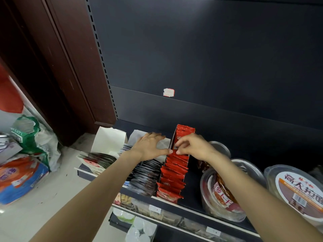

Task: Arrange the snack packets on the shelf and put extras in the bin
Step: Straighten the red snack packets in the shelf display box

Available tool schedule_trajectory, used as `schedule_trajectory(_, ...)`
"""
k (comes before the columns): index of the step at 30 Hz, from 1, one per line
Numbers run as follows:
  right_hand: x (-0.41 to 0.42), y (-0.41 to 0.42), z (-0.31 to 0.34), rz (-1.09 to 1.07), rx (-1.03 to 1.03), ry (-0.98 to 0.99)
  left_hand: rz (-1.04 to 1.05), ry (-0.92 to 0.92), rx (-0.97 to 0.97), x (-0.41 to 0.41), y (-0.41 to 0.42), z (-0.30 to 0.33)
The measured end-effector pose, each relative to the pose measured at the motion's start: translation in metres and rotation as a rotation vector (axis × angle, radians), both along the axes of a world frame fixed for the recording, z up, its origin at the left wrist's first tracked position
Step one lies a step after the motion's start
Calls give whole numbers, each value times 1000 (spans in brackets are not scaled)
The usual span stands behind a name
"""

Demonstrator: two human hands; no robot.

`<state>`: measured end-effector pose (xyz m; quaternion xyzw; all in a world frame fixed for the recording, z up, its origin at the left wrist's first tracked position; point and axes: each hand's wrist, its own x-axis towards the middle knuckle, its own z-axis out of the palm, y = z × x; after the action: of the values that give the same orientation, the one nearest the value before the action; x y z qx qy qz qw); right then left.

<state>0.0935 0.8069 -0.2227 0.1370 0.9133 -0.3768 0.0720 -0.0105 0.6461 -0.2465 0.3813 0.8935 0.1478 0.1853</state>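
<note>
Steady the red-packet box (172,173) with spread, flat left hand (150,145) at nine o'clock while right hand (194,147), pinching a red packet (181,151), slots it upright.

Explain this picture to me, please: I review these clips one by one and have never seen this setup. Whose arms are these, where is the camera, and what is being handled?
There is no machine here. A camera worn on a person's head looks forward and down, so the two bare arms are that person's own. Before them is a dark metal shop shelf. On it stand open cardboard boxes: one row of red foil snack packets, one row of dark grey packets beside it, and round clear plastic tubs to the right. The left hand rests spread over the white flap of the grey packets' box. The right hand pinches a red packet at the back of its row.
</note>
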Motion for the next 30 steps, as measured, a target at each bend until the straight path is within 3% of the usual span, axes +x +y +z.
schedule_trajectory(8,1,-4,6,-98,297,83,3,0,-3,0,1,0)
schedule_trajectory(13,0,7,25,-235,177,154,28,-70,12,3,3,8)
schedule_trajectory(21,8,23,62,-369,109,462,152,-222,333,4,17,28)
schedule_trajectory(25,15,29,66,-489,-63,575,214,-363,418,-3,23,31)
schedule_trajectory(30,25,34,65,-522,-118,611,335,-596,649,-1,23,40)
